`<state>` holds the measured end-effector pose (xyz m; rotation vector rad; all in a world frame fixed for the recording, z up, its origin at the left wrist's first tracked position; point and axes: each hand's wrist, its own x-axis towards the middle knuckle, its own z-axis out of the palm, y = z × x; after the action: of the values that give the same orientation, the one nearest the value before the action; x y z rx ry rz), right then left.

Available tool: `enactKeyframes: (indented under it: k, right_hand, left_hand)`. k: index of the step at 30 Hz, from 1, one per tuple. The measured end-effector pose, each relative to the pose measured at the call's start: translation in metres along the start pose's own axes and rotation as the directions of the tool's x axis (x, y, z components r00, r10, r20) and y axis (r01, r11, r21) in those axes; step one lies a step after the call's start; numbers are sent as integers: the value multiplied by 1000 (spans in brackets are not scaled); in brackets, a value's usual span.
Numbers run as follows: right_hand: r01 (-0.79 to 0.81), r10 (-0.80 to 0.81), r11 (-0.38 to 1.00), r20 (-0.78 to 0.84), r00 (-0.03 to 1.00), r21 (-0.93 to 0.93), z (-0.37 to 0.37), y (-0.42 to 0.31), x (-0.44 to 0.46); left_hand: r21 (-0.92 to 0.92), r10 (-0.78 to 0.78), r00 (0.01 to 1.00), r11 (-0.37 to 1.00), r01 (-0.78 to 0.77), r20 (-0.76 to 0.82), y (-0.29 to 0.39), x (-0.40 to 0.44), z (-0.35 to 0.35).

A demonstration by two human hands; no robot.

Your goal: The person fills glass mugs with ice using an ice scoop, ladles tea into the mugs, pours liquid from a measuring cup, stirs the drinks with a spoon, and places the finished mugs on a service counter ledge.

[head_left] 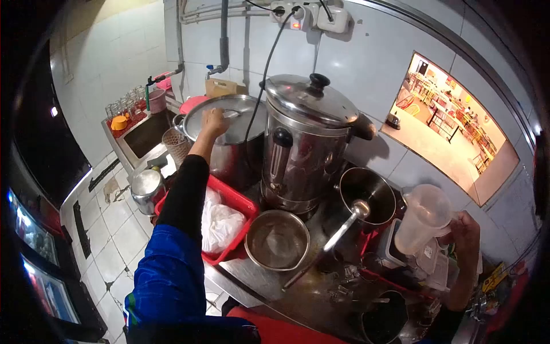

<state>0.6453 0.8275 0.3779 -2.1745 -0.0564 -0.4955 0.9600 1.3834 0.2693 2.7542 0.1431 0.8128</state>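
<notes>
My left hand (215,121) reaches far forward, its fingers closed on the handle of a metal pot lid (247,114). That lid lies over a large steel pot (226,163); whether it is lifted at all I cannot tell. On the right, my right hand (465,232) grips a translucent plastic jug (425,215) by its handle side, above some plastic containers (421,261). Between my arms stands a tall steel urn (306,155) with a black-knobbed lid. In front of it are a metal bowl (277,241) and a long-handled ladle (338,235).
A red basin (247,209) holds a white plastic bag (222,228). Beside the urn is an open pot (366,195) with dark contents. A sink (150,135) and drinking glasses (132,100) are at the far left. A black cord (266,69) hangs across the steel pot.
</notes>
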Motion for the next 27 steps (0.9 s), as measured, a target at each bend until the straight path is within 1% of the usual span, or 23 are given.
enactKeyframes:
  k: [1,2,3,4,5,6,7,9,10,12,13,14,15,16,17,18,19,21,23,25,26,27]
  right_hand:
    - [-10,10,1000,-19,1000,-1,21,-16,-5]
    - [-6,5,999,37,999,35,40,-34,-9]
    - [-5,-2,998,94,996,70,59,-51,-10]
    - [-15,10,998,78,997,65,78,-63,-10]
    - [-5,-9,996,151,988,90,97,-74,-8]
    - [0,-27,993,228,973,115,116,-86,-7]
    - [-10,-15,994,221,975,110,136,-99,-3]
    - [91,-89,996,315,945,6,177,-126,7]
    - [87,-84,996,311,947,4,197,-137,13]
    - [61,-75,997,408,910,46,234,-153,26]
    - [63,-74,997,408,910,41,254,-158,31]
    - [115,-150,987,406,902,109,273,-161,36]
    - [164,-224,970,399,889,178,291,-165,41]
    - [163,-222,971,402,888,175,307,-173,46]
    - [256,-281,960,383,880,115,321,-181,52]
    - [348,-342,936,366,865,54,335,-189,60]
    - [349,-344,935,366,865,55,349,-195,68]
    - [444,-475,880,271,837,169,376,-203,87]
    - [493,-506,862,162,847,118,407,-207,109]
    - [569,-566,823,83,820,-10,437,-204,136]
    - [564,-562,826,77,824,-12,451,-203,147]
    - [568,-556,810,112,823,-145,463,-202,157]
  left_hand:
    - [48,111,990,993,-107,-88,-16,8,22]
    - [101,224,959,973,-209,-176,-27,24,39]
    - [91,242,954,969,-229,-178,-34,42,54]
    - [-21,208,978,978,-208,6,-40,57,67]
    - [-123,185,963,979,-163,198,-50,69,78]
    - [-161,195,951,974,-159,239,-45,71,68]
    - [-168,206,947,972,-168,246,-45,75,68]
    - [-216,351,901,929,-300,256,-51,83,64]
    - [-323,452,874,866,-381,180,-56,87,62]
    - [-365,460,869,853,-374,184,-58,91,52]
    - [-403,462,867,841,-360,189,-58,93,50]
    - [-389,432,888,854,-346,156,-59,94,47]
    - [-392,431,889,853,-345,155,-64,99,42]
    - [-360,450,876,857,-369,172,-69,103,33]
    - [-327,468,863,859,-393,191,-75,106,24]
    - [-319,455,868,867,-382,199,-85,106,13]
    - [-318,454,868,868,-382,198,-103,110,11]
    - [-231,488,863,861,-453,132,-143,120,2]
    - [-172,432,890,897,-407,147,-169,107,-38]
    - [-169,376,916,921,-352,139,-215,108,-49]
    - [-157,337,928,937,-313,157,-231,105,-60]
    - [-146,297,939,951,-274,173,-244,98,-74]
